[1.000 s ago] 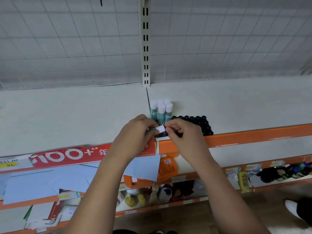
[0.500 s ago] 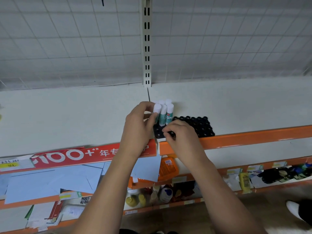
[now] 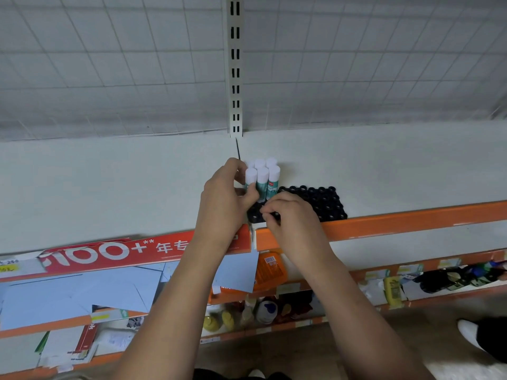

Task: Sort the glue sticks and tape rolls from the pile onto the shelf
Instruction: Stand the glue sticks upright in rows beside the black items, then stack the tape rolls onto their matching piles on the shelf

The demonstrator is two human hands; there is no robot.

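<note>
The left hand (image 3: 226,200) is curled round the front-left glue stick (image 3: 250,179), which is held upright against the cluster of white-capped glue sticks (image 3: 267,172) stood on the white shelf (image 3: 384,165) in front of the slotted upright (image 3: 235,78). The right hand (image 3: 292,218) is positioned just beside it, thumb and forefinger curled to pinch a black tape roll (image 3: 271,215) at the near left corner of the block of tape rolls (image 3: 325,201), which is laid flat against the orange shelf edge (image 3: 411,218), directly right of the glue sticks.
</note>
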